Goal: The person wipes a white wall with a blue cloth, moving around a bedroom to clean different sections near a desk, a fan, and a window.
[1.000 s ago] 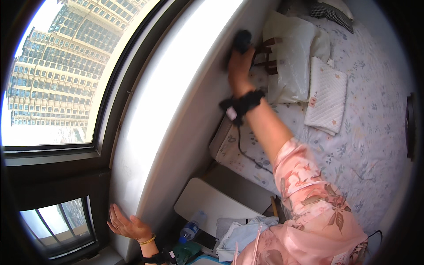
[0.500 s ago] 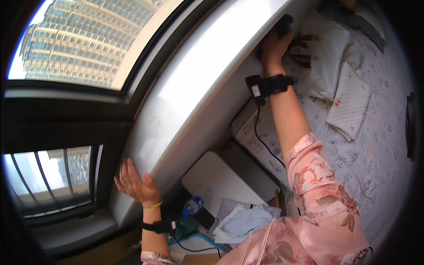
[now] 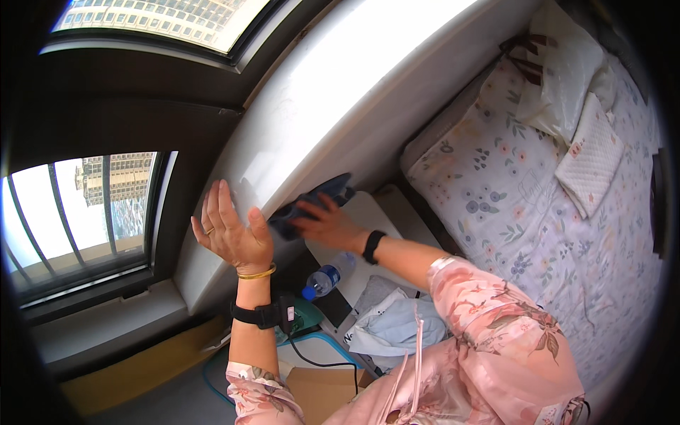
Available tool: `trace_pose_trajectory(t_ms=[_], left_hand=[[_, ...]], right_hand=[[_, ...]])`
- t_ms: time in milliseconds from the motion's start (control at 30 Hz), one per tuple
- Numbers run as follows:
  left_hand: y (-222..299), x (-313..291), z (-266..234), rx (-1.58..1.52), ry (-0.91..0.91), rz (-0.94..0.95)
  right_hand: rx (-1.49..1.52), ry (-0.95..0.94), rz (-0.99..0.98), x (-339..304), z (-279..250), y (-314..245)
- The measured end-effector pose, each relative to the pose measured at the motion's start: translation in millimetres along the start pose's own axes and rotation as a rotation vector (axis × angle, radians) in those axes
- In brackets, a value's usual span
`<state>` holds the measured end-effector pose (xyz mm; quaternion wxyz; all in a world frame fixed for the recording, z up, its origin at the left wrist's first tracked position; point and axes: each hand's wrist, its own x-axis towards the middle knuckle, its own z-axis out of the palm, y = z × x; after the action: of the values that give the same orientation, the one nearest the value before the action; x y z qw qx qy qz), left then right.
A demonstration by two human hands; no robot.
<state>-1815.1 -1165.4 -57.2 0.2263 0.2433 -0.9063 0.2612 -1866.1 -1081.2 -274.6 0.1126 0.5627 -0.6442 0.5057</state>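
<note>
My left hand [image 3: 232, 230] rests at the windowsill's near end with its fingers stretched out and holds nothing. A gold bangle and a black strap are on that wrist. My right hand [image 3: 327, 221] is pressing a dark blue-grey cloth [image 3: 333, 190] against the front face of the white windowsill [image 3: 340, 92], just right of my left hand. Its fingers lie over the cloth and are slightly blurred. The cloth's loose end sticks up beyond the fingers.
A bed with a floral sheet [image 3: 489, 191] fills the right side, bearing a plastic bag [image 3: 567, 78] and a folded quilted cloth [image 3: 589, 159]. Below my hands are a water bottle [image 3: 326, 280], light blue clothes [image 3: 397, 326] and a cardboard box [image 3: 322, 389]. A dark window frame [image 3: 120, 106] stands left.
My right hand has come back from the sill's far end to near my left hand, bringing the dark cloth. My left hand stays at the near end, and the view has shifted.
</note>
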Motion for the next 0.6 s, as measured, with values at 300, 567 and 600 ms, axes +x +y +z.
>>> trace_pose_trajectory(t_ms=[300,567,600], left_hand=[[-0.4,0.1,0.8,-0.014,0.051,-0.009],[0.5,-0.5,0.8,0.008,0.049,0.005],[3.1,0.7,3.0,-0.003,0.047,0.009]], right_hand=[[0.342,0.877,1.214,8.7,-55.7,126.0],[0.466,0.257,1.062,9.5,39.2,-60.7],[0.552,0.167,1.057,3.0,36.7,-45.1]])
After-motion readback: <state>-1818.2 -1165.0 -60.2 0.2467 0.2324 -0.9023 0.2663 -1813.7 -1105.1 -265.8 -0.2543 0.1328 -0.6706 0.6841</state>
